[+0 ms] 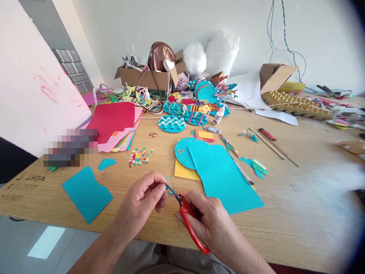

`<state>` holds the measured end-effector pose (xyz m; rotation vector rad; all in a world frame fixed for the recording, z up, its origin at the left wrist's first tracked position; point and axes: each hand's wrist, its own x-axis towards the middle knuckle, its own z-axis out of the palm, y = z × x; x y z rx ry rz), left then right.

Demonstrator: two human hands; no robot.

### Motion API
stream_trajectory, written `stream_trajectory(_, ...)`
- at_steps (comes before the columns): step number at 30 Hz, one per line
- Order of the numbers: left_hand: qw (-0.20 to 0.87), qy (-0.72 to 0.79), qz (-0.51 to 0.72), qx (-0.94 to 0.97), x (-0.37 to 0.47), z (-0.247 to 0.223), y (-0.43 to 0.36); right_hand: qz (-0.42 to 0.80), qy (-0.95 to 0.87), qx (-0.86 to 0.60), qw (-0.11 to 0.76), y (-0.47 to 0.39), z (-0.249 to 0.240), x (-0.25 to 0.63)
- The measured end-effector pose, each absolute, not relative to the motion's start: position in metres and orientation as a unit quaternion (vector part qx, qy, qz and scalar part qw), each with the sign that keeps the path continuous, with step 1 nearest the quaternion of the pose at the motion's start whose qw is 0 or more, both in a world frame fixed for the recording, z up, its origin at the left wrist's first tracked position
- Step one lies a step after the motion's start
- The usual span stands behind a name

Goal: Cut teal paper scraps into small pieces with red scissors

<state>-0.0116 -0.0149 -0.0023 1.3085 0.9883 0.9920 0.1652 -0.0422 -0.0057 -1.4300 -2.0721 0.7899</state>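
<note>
Right hand (209,214) closed around red scissors (188,225), held above the bench (285,228); left hand (146,194) pinched at the blade tips (169,188), contents indiscernible. Scissors judged light, rigid; grip by handles.

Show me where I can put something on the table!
The table is barest right of the large blue sheet, in front of the green strips. A small gap lies between the colored dots and blue disc. The back is crowded: cardboard box, egg tray.

Scissors (187,225) — in right hand (212,220)
</note>
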Motion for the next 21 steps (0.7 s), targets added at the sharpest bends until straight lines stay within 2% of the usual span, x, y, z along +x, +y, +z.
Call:
stream_trajectory(11, 0.591, 0.425, 0.452, 0.515, -0.010, -0.002, -0.014, 0.340, -0.738, -0.538, 0.226, -0.039, -0.007, 0.166)
stream_trajectory(15, 0.567, 0.447, 0.449, 0.526, -0.012, -0.002, -0.011, 0.430, -0.698, -0.532, 0.211, -0.037, -0.001, 0.168)
stream_trajectory(18, 0.561, 0.466, 0.435, 0.529, -0.013, -0.002, -0.010, 0.528, -0.637, -0.512, 0.230, -0.035, 0.002, 0.168)
stream_trajectory(21, 0.567, 0.470, 0.416, 0.534, -0.013, -0.001, -0.010, 0.576, -0.595, -0.501, 0.252, -0.031, 0.004, 0.168)
